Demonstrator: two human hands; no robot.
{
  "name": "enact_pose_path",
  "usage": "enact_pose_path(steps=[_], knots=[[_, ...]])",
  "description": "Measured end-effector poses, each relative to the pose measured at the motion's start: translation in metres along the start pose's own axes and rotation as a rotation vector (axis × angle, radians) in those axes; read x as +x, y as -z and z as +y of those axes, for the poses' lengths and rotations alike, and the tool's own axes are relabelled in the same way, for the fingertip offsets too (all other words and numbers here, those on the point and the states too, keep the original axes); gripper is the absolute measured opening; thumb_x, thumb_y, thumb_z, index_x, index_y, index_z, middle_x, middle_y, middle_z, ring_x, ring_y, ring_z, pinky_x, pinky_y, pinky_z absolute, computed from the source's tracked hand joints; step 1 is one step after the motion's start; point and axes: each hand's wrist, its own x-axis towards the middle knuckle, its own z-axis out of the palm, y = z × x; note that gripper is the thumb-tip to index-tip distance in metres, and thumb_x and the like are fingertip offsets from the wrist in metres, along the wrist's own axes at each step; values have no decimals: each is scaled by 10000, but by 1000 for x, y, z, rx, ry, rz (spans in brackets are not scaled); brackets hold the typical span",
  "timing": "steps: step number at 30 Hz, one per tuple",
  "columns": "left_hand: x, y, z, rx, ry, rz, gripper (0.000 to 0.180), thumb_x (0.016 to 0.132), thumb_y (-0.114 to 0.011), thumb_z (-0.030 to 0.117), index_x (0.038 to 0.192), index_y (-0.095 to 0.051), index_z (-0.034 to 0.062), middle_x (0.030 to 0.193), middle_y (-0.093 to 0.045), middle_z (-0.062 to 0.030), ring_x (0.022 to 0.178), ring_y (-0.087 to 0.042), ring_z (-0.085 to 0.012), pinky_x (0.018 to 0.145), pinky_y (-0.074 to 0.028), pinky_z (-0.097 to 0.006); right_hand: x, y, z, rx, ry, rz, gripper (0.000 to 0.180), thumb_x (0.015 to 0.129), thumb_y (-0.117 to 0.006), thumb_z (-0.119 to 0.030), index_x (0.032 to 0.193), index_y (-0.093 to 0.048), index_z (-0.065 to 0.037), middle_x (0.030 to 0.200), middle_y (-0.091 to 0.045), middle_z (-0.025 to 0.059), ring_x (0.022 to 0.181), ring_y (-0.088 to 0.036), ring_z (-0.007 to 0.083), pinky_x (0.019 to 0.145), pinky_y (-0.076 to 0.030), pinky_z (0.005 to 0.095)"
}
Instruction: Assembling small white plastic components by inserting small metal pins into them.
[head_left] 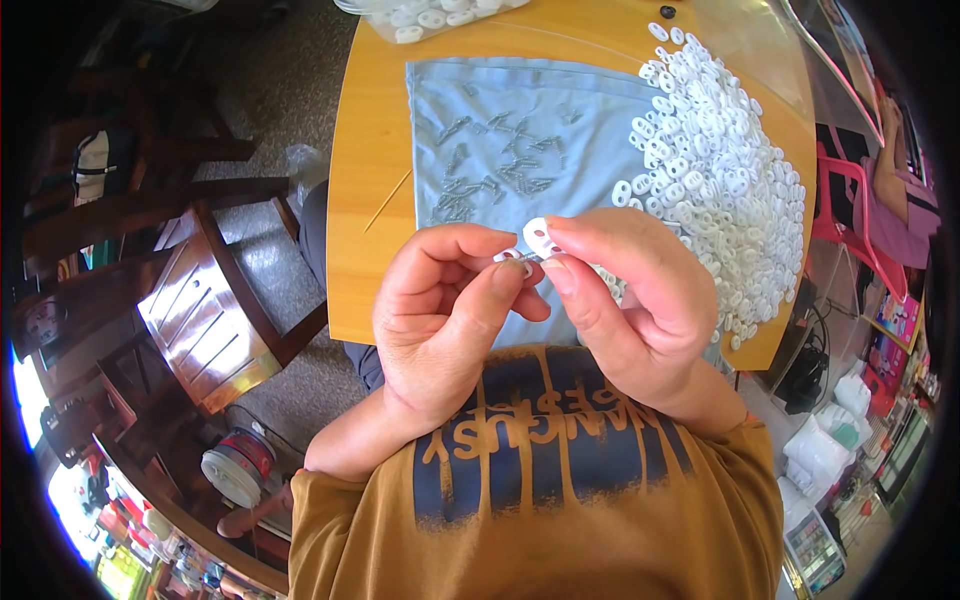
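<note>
My left hand (pixel 445 315) and my right hand (pixel 640 300) meet over the near edge of the blue cloth (pixel 590 95). Between the thumb and forefinger of the right one is a white oval plastic piece (pixel 538 234) with two holes. The left fingertips pinch another small white plastic piece (pixel 507 256), partly hidden by the thumb. A thin greyish bit shows between the two pieces, too small to make out. Many slim grey metal pieces (pixel 520 175), looking like small springs, lie scattered on the cloth beyond my hands.
A large heap of white oval pieces (pixel 715 150) covers the right of the wooden table (pixel 375 120). A clear container (pixel 440 15) of white pieces stands at the far edge. A thin stick (pixel 387 202) lies left of the cloth. A wooden chair (pixel 210 310) stands left.
</note>
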Motion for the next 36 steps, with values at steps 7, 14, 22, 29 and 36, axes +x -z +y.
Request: enact_pose_path(steps=[7, 14, 22, 29, 36], knots=[[-2, 0, 0, -21, -7, -14, 163, 881, -527, -37, 1043, -512, -36, 886, -631, -112, 741, -631, -142, 678, -526, -244, -4, -2, 0, 0, 35, 25, 235, 742, -650, 77, 969, -633, 19, 744, -649, 85, 590, -613, 166, 521, -475, 257], [-1, -2, -1, -20, 12, -19, 171, 880, -527, -41, 1050, -508, -34, 891, -629, -115, 744, -630, -142, 683, -529, -247, -4, -2, 0, 17, 7, 2, 239, 743, -643, 84, 973, -632, 20, 779, -655, 92, 599, -613, 168, 528, -481, 266], [-3, -4, 3, -9, 32, -30, 318, 893, -507, -37, 1204, -444, -45, 960, -616, -121, 798, -630, -153, 751, -525, -266, -5, -2, 2, 11, 6, -23, 223, 758, -633, 79, 972, -625, 17, 769, -648, 91, 601, -610, 167, 537, -476, 258], [-4, 2, 2, 99, 35, -102, 386, 897, -501, -34, 1273, -419, -40, 945, -615, -95, 797, -632, -151, 745, -513, -247, -16, -5, -3, 208, -272, 50, 216, 788, -618, 58, 999, -628, 13, 783, -643, 90, 646, -608, 157, 575, -467, 249], [-4, -1, 1, 65, 45, -72, 357, 899, -504, -28, 1252, -448, -43, 881, -608, -74, 778, -635, -146, 742, -508, -239, -16, -6, -1, 161, -208, 61, 213, 789, -617, 60, 997, -626, 18, 785, -644, 92, 645, -607, 158, 581, -469, 250]])
